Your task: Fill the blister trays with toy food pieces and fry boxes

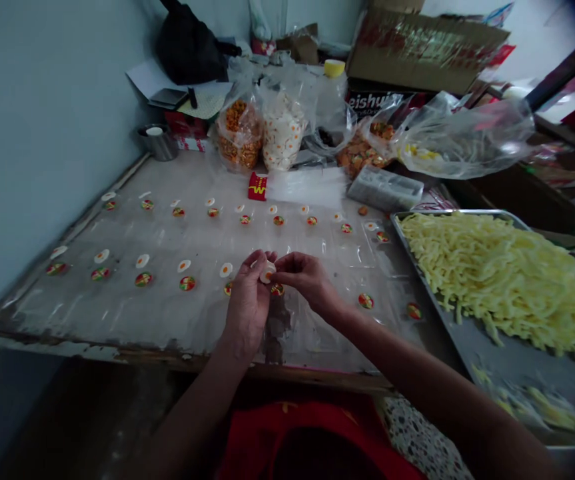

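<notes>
From here, the left hand curls round and the right hand pinches an egg-patterned disc at the front row; the back row looks paired; two rightmost red-green discs don't.

A: Light level?
B: Dim, cool cast. Brightest patch was the white wall, far beyond the right hand and off to its right. Couldn't pin the source.
A: Shadows?
B: Soft. Area under the table edge, nearer the wearer than the left hand, fell almost to black.
A: Glare?
B: Thin streaks on the clear plastic around both hands; highlights on the plastic bags beyond them.
A: Sharpness?
B: Egg-like disc at the fingertips was readable, fine detail soft. Yellow strips right of the right hand smeared outward.
A: Edges?
B: Wide-angle stretch, plus a black corner far beyond and right of the right hand.
</notes>
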`<state>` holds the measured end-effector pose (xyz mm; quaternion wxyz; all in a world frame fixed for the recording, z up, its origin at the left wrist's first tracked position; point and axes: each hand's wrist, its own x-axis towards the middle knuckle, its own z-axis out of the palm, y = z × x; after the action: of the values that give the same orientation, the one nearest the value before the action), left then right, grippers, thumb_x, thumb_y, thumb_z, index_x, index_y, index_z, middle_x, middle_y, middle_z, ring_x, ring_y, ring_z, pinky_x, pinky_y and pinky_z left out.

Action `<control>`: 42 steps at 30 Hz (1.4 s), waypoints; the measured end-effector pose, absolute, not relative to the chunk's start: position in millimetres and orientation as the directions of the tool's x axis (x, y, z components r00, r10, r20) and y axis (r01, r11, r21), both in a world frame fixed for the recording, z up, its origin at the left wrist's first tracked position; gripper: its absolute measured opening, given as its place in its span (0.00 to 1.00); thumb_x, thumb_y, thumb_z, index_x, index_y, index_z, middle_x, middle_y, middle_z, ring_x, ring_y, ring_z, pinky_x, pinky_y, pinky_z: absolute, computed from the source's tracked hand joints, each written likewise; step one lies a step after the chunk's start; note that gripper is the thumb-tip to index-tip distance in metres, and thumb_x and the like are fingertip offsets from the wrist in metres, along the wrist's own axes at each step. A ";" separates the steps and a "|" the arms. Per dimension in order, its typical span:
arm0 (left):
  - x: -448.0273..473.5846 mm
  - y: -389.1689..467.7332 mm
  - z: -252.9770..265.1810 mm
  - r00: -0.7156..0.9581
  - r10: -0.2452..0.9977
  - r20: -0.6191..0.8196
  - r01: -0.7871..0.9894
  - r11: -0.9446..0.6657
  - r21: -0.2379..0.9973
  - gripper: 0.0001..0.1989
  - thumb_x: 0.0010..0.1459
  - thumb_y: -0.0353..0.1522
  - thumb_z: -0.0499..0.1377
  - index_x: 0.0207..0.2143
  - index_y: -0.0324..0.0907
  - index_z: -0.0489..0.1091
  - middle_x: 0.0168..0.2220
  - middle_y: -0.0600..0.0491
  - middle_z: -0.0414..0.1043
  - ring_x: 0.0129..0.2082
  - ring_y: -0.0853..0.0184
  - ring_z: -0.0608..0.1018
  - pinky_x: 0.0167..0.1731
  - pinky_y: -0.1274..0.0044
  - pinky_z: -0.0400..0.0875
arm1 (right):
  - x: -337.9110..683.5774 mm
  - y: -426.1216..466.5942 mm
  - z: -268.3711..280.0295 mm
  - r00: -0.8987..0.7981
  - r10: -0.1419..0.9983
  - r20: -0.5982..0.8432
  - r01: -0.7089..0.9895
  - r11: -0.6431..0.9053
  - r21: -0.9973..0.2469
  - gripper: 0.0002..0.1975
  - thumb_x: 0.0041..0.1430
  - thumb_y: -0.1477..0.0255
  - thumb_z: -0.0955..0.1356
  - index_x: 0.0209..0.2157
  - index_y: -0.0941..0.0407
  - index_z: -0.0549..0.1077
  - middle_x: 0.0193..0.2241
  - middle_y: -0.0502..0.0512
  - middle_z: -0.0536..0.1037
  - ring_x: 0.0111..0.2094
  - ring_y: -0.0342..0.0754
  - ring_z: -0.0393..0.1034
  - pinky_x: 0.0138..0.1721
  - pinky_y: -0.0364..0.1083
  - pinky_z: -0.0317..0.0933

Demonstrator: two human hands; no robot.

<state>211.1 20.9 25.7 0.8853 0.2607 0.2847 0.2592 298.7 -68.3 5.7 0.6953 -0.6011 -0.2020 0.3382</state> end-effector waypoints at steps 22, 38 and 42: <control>206.5 -1.2 19.5 0.761 0.555 -0.336 0.132 0.374 0.918 0.22 0.41 0.38 0.76 0.35 0.40 0.70 0.26 0.56 0.75 0.28 0.69 0.78 0.37 0.75 0.76 | 318.3 -125.8 18.4 0.652 0.737 -0.179 -0.159 -0.098 -0.982 0.23 0.51 0.59 0.76 0.45 0.59 0.81 0.30 0.54 0.81 0.28 0.43 0.73 0.31 0.43 0.68; 220.6 30.7 19.3 0.730 0.583 -0.357 0.014 0.509 0.860 0.21 0.42 0.33 0.75 0.37 0.39 0.72 0.32 0.53 0.78 0.33 0.68 0.81 0.37 0.77 0.76 | 358.2 -141.9 11.8 0.713 0.652 -0.258 -0.096 -0.273 -0.957 0.16 0.42 0.67 0.79 0.32 0.59 0.78 0.20 0.53 0.78 0.19 0.44 0.72 0.19 0.40 0.65; 219.1 28.6 16.6 0.761 0.534 -0.367 0.067 0.499 0.864 0.19 0.45 0.34 0.73 0.39 0.39 0.73 0.32 0.51 0.79 0.32 0.68 0.81 0.35 0.78 0.76 | 342.2 -138.2 -7.1 0.690 0.671 -0.270 -0.012 -0.363 -0.932 0.08 0.48 0.71 0.75 0.29 0.58 0.76 0.20 0.52 0.78 0.18 0.43 0.71 0.18 0.39 0.63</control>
<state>219.1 28.6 16.6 0.8068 0.4793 0.3136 0.1449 342.2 -138.2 -7.1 0.5205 -0.7577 -0.2176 0.3280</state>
